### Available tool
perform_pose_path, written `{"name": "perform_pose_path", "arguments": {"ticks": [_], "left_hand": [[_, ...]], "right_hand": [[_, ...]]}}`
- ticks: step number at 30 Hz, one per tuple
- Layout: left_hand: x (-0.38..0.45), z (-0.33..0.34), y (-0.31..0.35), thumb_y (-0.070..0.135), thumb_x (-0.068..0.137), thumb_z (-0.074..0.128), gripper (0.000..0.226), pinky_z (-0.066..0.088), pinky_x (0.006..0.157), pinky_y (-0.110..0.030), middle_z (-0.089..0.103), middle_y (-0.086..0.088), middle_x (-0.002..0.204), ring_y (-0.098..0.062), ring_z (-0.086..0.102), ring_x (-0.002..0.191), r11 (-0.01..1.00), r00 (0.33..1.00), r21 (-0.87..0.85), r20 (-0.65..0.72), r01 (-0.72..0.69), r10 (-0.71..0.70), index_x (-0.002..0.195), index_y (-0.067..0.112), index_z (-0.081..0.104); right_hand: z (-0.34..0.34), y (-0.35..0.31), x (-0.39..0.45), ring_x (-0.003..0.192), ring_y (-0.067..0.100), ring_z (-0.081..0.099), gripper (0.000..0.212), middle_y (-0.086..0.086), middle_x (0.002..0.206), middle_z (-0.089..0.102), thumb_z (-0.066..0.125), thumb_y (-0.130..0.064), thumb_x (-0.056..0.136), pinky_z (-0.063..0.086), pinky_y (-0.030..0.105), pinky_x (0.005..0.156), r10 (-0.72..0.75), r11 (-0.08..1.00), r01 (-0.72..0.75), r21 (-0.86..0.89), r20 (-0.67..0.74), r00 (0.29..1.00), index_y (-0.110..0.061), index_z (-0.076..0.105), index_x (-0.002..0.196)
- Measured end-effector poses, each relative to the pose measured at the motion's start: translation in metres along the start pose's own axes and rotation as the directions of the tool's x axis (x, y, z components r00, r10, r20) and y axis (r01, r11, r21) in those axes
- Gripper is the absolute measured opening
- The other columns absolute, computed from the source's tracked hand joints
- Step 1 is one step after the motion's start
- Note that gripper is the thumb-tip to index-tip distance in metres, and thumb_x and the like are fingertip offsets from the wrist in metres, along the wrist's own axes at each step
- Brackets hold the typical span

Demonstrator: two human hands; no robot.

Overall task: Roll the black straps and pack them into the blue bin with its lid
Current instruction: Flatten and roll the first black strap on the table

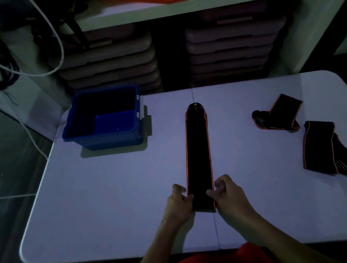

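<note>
Lying flat along the centre seam of the pale folding worktop (110,196), a long black strap with orange edging (197,157) stretches away from the person. The left hand (179,204) and right hand (227,193) each pinch a side edge of its near end. An open blue plastic bin (101,119) sits at the far left corner; its lid cannot be made out. Two crumpled black straps (277,114) (322,148) lie at right. Behind, a dim white shelf unit (173,8) holds stacked grey trays (109,60).
</note>
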State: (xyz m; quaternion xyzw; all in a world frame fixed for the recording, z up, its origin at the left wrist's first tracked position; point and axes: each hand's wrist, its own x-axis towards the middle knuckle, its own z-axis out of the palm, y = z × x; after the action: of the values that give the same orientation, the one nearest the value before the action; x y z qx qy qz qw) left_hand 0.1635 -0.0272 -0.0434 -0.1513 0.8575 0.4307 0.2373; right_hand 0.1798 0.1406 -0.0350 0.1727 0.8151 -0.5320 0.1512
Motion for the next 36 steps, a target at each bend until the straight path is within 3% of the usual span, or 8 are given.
{"name": "perform_pose_path", "arguments": {"ticks": [5, 9, 14, 19, 22, 26, 31, 36], "left_hand": [[0.003, 0.001, -0.002, 0.022, 0.094, 0.058, 0.024, 0.044, 0.059, -0.027, 0.061, -0.01, 0.084, -0.02, 0.056, 0.068, 0.994, 0.997, -0.076, -0.001, 0.077, -0.077, 0.11, 0.011, 0.044], [0.002, 0.005, -0.004, 0.02, 0.095, 0.057, 0.026, 0.04, 0.052, -0.023, 0.057, -0.004, 0.077, -0.015, 0.055, 0.064, 0.991, 0.995, -0.092, -0.011, 0.098, -0.099, 0.112, 0.008, 0.044], [-0.001, 0.009, -0.002, 0.018, 0.096, 0.055, 0.022, 0.038, 0.05, -0.02, 0.057, -0.004, 0.081, -0.013, 0.053, 0.067, 0.989, 0.993, -0.109, -0.041, 0.103, -0.108, 0.112, 0.008, 0.042], [-0.009, 0.006, 0.007, 0.02, 0.097, 0.052, 0.018, 0.041, 0.052, -0.023, 0.059, -0.009, 0.09, -0.014, 0.054, 0.068, 0.994, 0.996, -0.095, -0.059, 0.061, -0.067, 0.11, 0.01, 0.043], [-0.021, 0.003, 0.008, 0.022, 0.091, 0.052, 0.023, 0.05, 0.067, -0.034, 0.055, -0.005, 0.099, -0.022, 0.057, 0.084, 0.969, 0.963, 0.141, -0.152, -0.203, 0.224, 0.113, 0.018, 0.047], [-0.029, 0.0, -0.001, 0.022, 0.075, 0.053, 0.05, 0.052, 0.081, -0.035, 0.049, 0.001, 0.131, -0.018, 0.048, 0.113, 0.649, 0.795, 0.52, 0.104, -0.556, 0.598, 0.125, 0.025, 0.053], [-0.023, 0.003, 0.001, 0.025, 0.067, 0.064, 0.055, 0.05, 0.076, -0.035, 0.06, 0.003, 0.122, -0.022, 0.059, 0.104, 0.498, 0.787, 0.66, 0.241, -0.562, 0.568, 0.121, 0.028, 0.057], [-0.018, 0.004, 0.004, 0.023, 0.064, 0.069, 0.044, 0.05, 0.068, -0.031, 0.065, 0.006, 0.1, -0.019, 0.063, 0.089, 0.444, 0.75, 0.687, 0.226, -0.575, 0.622, 0.107, 0.023, 0.064]], "right_hand": [[-0.008, 0.019, -0.013, 0.111, 0.001, 0.045, 0.027, -0.019, 0.115, 0.042, 0.056, -0.04, 0.096, 0.042, 0.018, 0.093, -0.422, 0.843, 0.446, -0.3, 0.143, 0.895, -0.034, 0.05, 0.121], [-0.011, 0.027, -0.023, 0.122, -0.002, 0.042, 0.062, -0.019, 0.131, 0.038, 0.062, -0.045, 0.091, 0.04, 0.024, 0.105, -0.308, 0.91, 0.363, -0.203, 0.257, 0.916, -0.036, 0.034, 0.145], [-0.007, 0.018, -0.024, 0.101, 0.007, 0.058, 0.1, -0.007, 0.117, 0.054, 0.079, -0.036, 0.079, 0.051, 0.025, 0.084, -0.07, 0.997, 0.074, -0.024, 0.156, 0.985, -0.04, 0.011, 0.151], [-0.002, 0.012, -0.021, 0.084, 0.013, 0.067, 0.086, 0.0, 0.097, 0.064, 0.076, -0.029, 0.083, 0.055, 0.024, 0.069, 0.027, 1.0, -0.028, 0.0, 0.178, 0.984, -0.028, 0.023, 0.15], [-0.001, 0.014, -0.02, 0.08, 0.017, 0.068, 0.068, 0.002, 0.091, 0.065, 0.067, -0.022, 0.089, 0.05, 0.023, 0.063, 0.047, 0.999, -0.045, -0.017, 0.164, 0.985, -0.027, 0.029, 0.146], [0.002, 0.023, -0.012, 0.063, 0.013, 0.06, 0.058, 0.002, 0.08, 0.064, 0.065, -0.017, 0.091, 0.048, 0.028, 0.06, 0.101, 0.994, -0.104, 0.026, 0.117, 0.988, -0.025, 0.036, 0.14], [-0.003, 0.02, -0.019, 0.082, 0.01, 0.062, 0.054, -0.003, 0.097, 0.06, 0.065, -0.026, 0.091, 0.05, 0.021, 0.065, -0.108, 0.965, 0.119, -0.235, 0.057, 0.992, -0.03, 0.036, 0.137], [-0.004, 0.02, -0.024, 0.113, 0.01, 0.046, 0.057, -0.008, 0.135, 0.037, 0.064, -0.035, 0.087, 0.058, 0.027, 0.074, -0.415, 0.674, 0.416, -0.61, 0.153, 0.897, -0.034, 0.04, 0.138]]}}
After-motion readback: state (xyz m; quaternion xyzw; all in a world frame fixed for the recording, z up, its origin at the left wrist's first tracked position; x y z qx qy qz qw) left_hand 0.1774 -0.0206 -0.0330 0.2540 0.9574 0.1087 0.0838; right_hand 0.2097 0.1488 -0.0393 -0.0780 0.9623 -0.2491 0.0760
